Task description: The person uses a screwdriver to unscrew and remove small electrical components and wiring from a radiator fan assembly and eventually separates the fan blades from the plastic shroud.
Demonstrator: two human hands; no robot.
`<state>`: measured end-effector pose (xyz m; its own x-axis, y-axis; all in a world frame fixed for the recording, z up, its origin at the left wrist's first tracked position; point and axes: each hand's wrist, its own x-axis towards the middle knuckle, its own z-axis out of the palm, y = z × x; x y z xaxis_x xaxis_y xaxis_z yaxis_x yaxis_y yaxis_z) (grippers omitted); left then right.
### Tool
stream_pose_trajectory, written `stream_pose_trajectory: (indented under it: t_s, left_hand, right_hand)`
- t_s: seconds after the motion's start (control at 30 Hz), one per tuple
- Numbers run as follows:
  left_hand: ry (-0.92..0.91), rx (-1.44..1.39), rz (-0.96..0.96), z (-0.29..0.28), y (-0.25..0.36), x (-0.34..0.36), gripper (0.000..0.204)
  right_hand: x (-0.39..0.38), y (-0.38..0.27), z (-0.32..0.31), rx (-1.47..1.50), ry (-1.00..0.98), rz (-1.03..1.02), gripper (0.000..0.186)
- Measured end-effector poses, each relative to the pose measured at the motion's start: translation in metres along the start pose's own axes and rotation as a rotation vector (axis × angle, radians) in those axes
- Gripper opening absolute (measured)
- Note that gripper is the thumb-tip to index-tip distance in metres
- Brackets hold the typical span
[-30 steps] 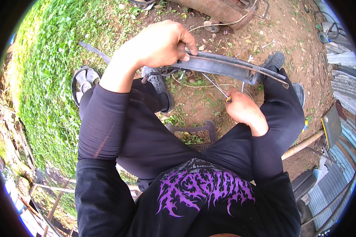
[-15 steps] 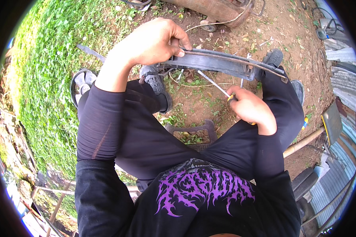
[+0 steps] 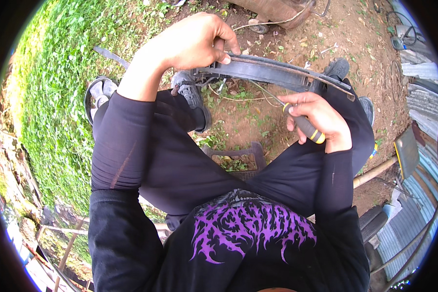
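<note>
Held across the space in front of my knees is a long, curved dark part (image 3: 265,76) with a rusty strip along its upper edge; its exact kind does not show. My left hand (image 3: 197,43) pinches its left end between thumb and fingers. A screwdriver (image 3: 308,130) with a grey and yellow handle is in my right hand (image 3: 323,116), below the part's right half. Its thin shaft slants up and left toward the part's lower edge. Whether the tip touches the part, I cannot tell.
A wrench (image 3: 329,49) lies on the soil beyond the part. A rusty metal body (image 3: 277,10) sits at the far side. Between my legs is a dark metal bracket (image 3: 236,153). A flat metal strip (image 3: 111,57) lies on grass; corrugated sheets (image 3: 399,238) stand right.
My right hand has turned and shifted slightly right, bringing the screwdriver's handle into view. The shaft has moved with it. My left hand and the curved part have risen slightly.
</note>
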<state>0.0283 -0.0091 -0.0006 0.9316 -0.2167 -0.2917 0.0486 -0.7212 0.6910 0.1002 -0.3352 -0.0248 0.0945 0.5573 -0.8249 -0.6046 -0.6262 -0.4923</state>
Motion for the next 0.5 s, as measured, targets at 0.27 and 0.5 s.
stream_pose_trajectory:
  t_s: [0.27,0.5]
  left_hand:
    - [0.016,-0.009,0.037,0.0,0.001,-0.003,0.025]
    - [0.065,-0.066,-0.009,-0.004,0.002,0.001,0.02]
  right_hand:
    - [0.012,0.0,0.01,0.132,0.034,-0.006,0.06]
    - [0.012,0.013,0.039,0.257,0.104,-0.058,0.061]
